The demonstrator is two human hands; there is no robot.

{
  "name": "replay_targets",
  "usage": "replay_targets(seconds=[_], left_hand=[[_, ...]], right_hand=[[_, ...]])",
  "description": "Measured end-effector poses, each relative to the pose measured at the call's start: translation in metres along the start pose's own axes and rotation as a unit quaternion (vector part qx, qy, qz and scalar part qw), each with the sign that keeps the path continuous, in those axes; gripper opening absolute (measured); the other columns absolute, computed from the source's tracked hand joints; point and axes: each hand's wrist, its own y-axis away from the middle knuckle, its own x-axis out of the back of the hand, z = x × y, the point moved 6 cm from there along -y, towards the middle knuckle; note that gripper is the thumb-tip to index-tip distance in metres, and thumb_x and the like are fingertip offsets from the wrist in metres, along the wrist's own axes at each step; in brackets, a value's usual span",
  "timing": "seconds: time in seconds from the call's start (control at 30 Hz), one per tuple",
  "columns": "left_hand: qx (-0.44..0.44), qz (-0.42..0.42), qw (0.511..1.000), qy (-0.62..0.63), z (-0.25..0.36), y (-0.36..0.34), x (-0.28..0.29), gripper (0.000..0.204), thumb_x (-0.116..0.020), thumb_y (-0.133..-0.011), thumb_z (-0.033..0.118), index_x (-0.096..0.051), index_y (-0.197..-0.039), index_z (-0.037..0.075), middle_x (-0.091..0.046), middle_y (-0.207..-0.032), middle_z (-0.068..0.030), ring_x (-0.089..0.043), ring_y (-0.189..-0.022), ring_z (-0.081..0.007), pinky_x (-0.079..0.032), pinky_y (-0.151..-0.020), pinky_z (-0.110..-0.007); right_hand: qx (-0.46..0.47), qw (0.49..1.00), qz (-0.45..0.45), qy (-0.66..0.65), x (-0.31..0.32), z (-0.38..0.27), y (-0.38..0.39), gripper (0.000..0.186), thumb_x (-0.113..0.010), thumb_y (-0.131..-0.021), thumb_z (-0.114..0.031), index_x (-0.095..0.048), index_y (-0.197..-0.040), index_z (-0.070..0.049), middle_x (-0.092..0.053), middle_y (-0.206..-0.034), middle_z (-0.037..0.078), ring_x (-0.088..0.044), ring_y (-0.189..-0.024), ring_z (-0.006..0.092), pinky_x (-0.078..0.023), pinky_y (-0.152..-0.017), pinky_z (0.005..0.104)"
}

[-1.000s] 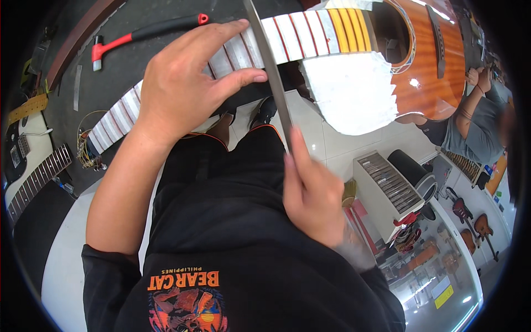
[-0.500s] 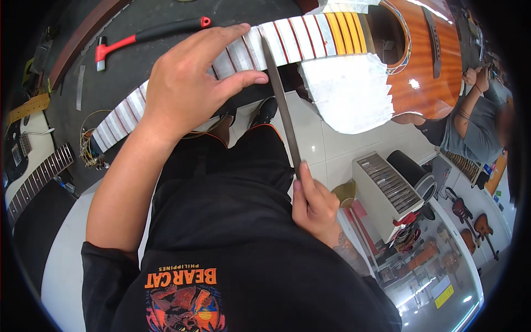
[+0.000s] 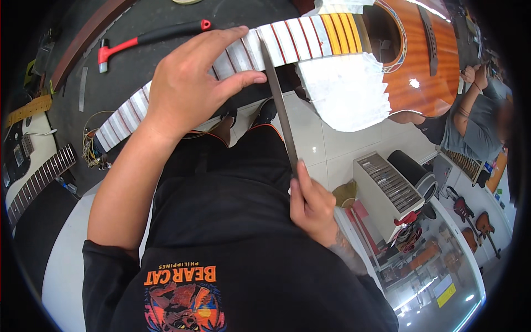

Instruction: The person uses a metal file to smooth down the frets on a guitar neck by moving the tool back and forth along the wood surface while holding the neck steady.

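Observation:
An acoustic guitar (image 3: 420,94) lies across the top, its fretboard (image 3: 301,39) masked in white and yellow tape between the frets, with white paper (image 3: 340,91) taped over part of the body. My left hand (image 3: 193,83) grips the neck across its width, fingers toward the far edge and thumb by the near one. My right hand (image 3: 312,202) is closed round the near end of a long flat metal file (image 3: 281,110), whose far end rests on the fretboard just right of my left thumb.
A red-and-black mallet (image 3: 138,40) lies on the dark bench mat (image 3: 83,127). A white electric guitar (image 3: 36,130) is at left, loose strings (image 3: 94,149) near the headstock. At right are a co-worker (image 3: 478,122), a tool box (image 3: 387,182) and a glass display case (image 3: 426,276).
My right hand has drawn the file down toward me, so its far end no longer reaches beyond the neck. My left hand has stayed nearly in place.

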Motion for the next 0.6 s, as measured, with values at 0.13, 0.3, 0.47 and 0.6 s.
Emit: replay_targets(seconds=[0.13,0.3,0.47,0.6], left_hand=[[-0.005,0.001,1.000,-0.005,-0.001,0.003,0.001,0.064,-0.092,-0.071,0.036,-0.072,-0.125,0.008,-0.075,-0.116,-0.0132,-0.073,-0.107,-0.0302,-0.057,-0.091,-0.037],[0.008,-0.003,1.000,0.000,-0.003,-0.002,0.000,0.063,-0.092,-0.073,0.036,-0.072,-0.125,0.008,-0.075,-0.117,-0.0135,-0.072,-0.108,-0.0301,-0.057,-0.091,-0.037],[0.010,-0.008,1.000,-0.006,-0.002,0.002,0.000,0.060,-0.092,-0.075,0.034,-0.072,-0.125,0.008,-0.075,-0.118,-0.0135,-0.072,-0.109,-0.0303,-0.056,-0.092,-0.037],[-0.001,0.002,1.000,-0.010,-0.002,0.004,0.000,0.059,-0.092,-0.075,0.035,-0.072,-0.124,0.009,-0.075,-0.116,-0.0132,-0.073,-0.107,-0.0294,-0.056,-0.092,-0.037]], right_hand=[[0.010,1.000,0.002,0.012,-0.004,-0.008,-0.019,0.057,-0.069,-0.088,0.006,-0.059,-0.144,-0.001,-0.056,-0.064,0.012,-0.058,-0.051,0.0276,-0.051,-0.053,0.0390],[0.058,0.997,0.039,0.021,-0.014,-0.029,-0.141,0.054,-0.066,-0.090,0.001,-0.058,-0.143,0.000,-0.063,-0.068,0.019,-0.065,-0.058,0.0380,-0.054,-0.060,0.0466],[-0.004,0.992,0.066,-0.107,0.003,-0.019,-0.125,0.041,-0.065,-0.096,-0.002,-0.063,-0.136,0.002,-0.072,-0.083,0.025,-0.074,-0.070,0.0340,-0.056,-0.064,0.0384],[-0.058,0.998,0.008,-0.039,0.024,-0.009,-0.063,0.043,-0.065,-0.094,0.003,-0.064,-0.137,0.002,-0.060,-0.065,0.012,-0.059,-0.052,0.0195,-0.049,-0.057,0.0283]])
